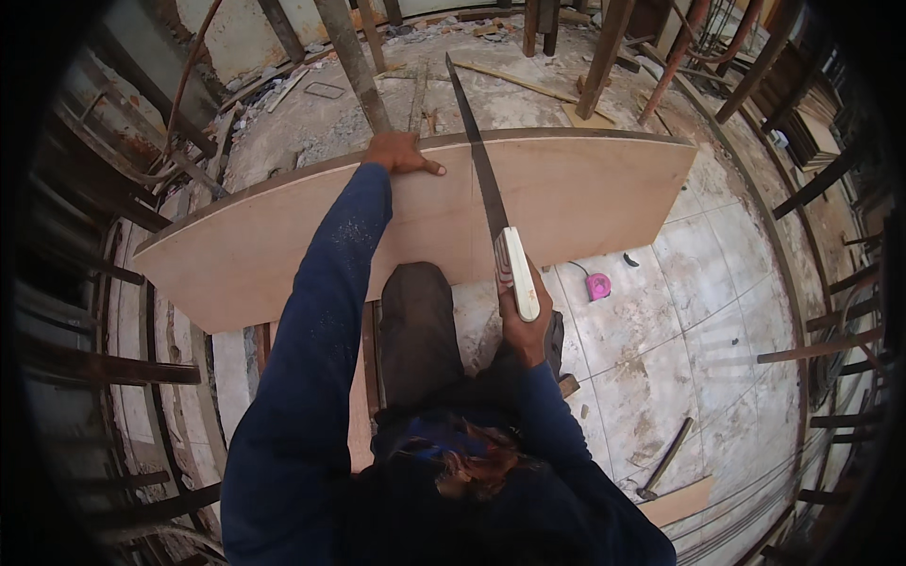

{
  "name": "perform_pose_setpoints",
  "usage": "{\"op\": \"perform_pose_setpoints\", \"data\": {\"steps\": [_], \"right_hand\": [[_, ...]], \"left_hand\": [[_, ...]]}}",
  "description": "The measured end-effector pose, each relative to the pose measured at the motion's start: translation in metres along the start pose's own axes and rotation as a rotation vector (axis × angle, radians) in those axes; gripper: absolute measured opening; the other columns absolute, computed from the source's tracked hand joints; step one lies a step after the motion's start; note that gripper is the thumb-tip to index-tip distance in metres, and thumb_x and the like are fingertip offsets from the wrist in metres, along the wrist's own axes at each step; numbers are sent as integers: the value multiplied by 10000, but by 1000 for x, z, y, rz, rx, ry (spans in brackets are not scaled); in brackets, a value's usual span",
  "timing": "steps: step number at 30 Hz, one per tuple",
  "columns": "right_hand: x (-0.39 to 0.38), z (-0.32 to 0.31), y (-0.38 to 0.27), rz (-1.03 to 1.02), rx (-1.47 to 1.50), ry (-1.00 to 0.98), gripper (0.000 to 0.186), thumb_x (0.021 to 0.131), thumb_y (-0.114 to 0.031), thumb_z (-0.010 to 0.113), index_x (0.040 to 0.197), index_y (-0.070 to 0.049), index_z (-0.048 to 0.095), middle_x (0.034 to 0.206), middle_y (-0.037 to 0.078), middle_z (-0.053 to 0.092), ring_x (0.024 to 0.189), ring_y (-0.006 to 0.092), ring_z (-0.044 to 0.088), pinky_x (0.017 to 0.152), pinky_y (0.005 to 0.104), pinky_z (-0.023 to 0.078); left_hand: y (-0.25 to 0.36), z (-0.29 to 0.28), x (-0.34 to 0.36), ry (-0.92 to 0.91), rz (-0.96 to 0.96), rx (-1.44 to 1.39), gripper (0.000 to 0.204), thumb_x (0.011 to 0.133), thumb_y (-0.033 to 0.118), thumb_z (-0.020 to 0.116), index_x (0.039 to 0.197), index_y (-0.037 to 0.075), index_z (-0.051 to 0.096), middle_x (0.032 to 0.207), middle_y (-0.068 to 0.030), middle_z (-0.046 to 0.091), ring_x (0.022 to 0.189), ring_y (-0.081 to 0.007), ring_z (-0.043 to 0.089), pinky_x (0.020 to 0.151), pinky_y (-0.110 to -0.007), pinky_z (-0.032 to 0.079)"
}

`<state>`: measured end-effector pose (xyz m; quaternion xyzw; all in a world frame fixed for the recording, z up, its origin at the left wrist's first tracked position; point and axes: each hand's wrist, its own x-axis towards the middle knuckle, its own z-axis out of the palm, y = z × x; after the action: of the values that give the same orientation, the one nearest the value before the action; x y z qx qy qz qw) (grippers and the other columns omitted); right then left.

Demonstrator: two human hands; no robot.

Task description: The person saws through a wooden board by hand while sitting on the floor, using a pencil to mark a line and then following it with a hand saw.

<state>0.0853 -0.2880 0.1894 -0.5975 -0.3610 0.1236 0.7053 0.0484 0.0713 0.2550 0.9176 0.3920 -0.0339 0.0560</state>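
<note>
In the head view, the right hand (525, 325) grips the pale handle of a handsaw (491, 203) whose blade runs up the frame's centre across a plywood sheet (585, 198). The left hand (401, 153) presses flat on the sheet's far edge, upper centre. To cut well, I judge the blade should follow the faint line with the sheet held firmly.

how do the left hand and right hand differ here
The left hand lies open and flat on the far edge of the plywood sheet, arm stretched out; the right hand is closed in a grip on the handsaw's white handle, close to the body. The left presses wood, the right holds a tool. Both come from blue sleeves.
</note>
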Motion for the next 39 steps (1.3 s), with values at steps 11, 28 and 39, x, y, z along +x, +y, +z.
{"op": "perform_pose_setpoints", "data": {"steps": [11, 28, 39], "right_hand": [[70, 19, 6, -4, 8, 60, 560, 801, 28, 604, 1354, -47, 558, 1017, 140, 697, 835, 149, 634, 791, 299, 510], [34, 5, -6, 121, 19, -15, 512, 820, -21, 642, 1324, 19, 560, 1121, 153, 687, 1018, 202, 651, 913, 309, 491], [109, 20, 12, -30, 42, 38, 467, 811, -19, 623, 1274, -1, 571, 970, 107, 679, 867, 150, 620, 806, 292, 498]], "left_hand": [[36, -14, 2, -34, 36, 64, 1068, 501, 796, 753, 1232, 22, 651, 1166, -214, 682, 1118, -376, 640, 956, -437, 496], [11, -2, 3, -107, -21, 13, 1080, 511, 777, 763, 1295, 47, 625, 1212, -212, 667, 1145, -360, 633, 976, -430, 485], [43, -13, -8, 26, 25, 34, 1053, 513, 760, 774, 1308, 86, 626, 1192, -217, 674, 1111, -384, 646, 970, -449, 490]]}}
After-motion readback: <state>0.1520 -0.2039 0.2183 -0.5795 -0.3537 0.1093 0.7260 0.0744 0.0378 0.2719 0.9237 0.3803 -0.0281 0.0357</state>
